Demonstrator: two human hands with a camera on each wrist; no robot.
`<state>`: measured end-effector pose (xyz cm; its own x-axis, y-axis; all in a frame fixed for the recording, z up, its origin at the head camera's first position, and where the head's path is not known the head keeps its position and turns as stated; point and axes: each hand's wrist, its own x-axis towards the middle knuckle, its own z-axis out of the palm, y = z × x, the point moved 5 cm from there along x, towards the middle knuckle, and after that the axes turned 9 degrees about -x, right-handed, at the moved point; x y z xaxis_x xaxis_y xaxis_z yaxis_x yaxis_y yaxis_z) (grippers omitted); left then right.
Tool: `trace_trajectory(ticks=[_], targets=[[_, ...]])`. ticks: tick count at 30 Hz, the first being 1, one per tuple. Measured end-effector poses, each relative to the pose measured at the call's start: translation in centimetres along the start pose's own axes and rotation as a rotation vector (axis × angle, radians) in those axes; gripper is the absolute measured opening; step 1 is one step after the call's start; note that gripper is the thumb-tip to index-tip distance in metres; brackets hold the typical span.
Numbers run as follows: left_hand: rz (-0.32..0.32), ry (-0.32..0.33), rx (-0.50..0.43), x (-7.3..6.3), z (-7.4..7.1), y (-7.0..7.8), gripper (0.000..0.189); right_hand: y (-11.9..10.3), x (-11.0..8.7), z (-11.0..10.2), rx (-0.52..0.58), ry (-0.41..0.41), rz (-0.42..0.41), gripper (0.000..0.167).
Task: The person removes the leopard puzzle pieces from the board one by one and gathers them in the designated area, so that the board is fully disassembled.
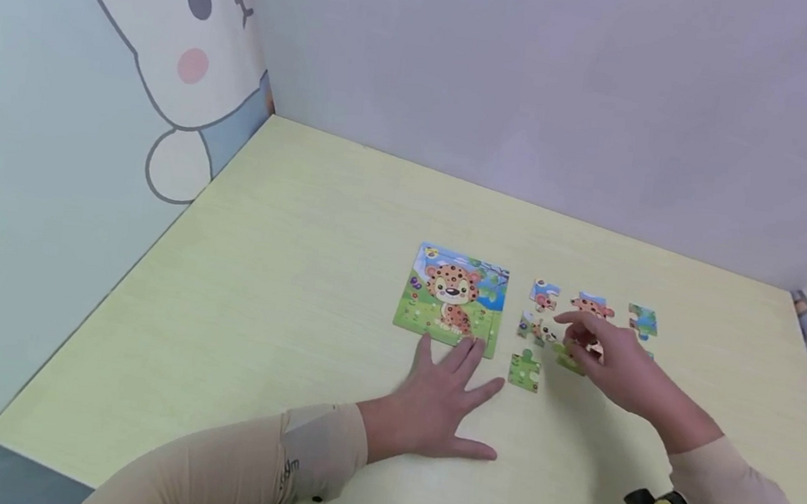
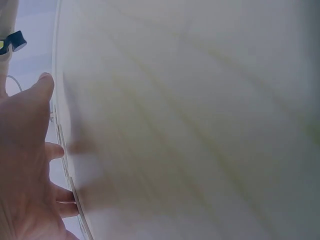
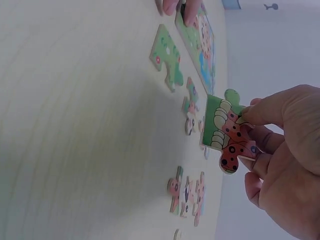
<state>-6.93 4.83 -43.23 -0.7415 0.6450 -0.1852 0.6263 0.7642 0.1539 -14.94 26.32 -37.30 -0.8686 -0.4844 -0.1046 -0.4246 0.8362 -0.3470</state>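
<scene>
My right hand (image 1: 620,359) hovers over loose jigsaw pieces. Between thumb and fingers it pinches a puzzle piece (image 3: 227,127) with green ground, pale paws and spotted orange fur. To the left lies a square puzzle board (image 1: 451,292) with a spotted leopard cub picture. My left hand (image 1: 434,403) rests with fingers spread, its fingertips on the board's near edge; the left wrist view shows the same hand (image 2: 25,165) from the side. A green puzzle piece (image 1: 525,372) lies between the hands, and a piece with the cub's ear (image 1: 545,295) is farther back.
More loose pieces lie right of the board, among them a spotted head piece (image 1: 592,305) and a blue-green piece (image 1: 643,318). The pale tabletop (image 1: 255,293) meets a plain wall (image 1: 507,88) behind and a cartoon-printed wall (image 1: 30,156) at left.
</scene>
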Motion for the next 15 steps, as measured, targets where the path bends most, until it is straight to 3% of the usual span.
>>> trace_trajectory(ticks=[7, 15], targets=[[-0.001, -0.001, 0.007, 0.0, 0.2, 0.0, 0.09, 1.3, -2.0, 1.5, -0.039, -0.062, 0.039, 0.034], [0.0, 0.003, 0.006, 0.1, 0.3, 0.1, 0.09, 1.8, -2.6, 2.5, -0.061, -0.067, 0.049, 0.036]])
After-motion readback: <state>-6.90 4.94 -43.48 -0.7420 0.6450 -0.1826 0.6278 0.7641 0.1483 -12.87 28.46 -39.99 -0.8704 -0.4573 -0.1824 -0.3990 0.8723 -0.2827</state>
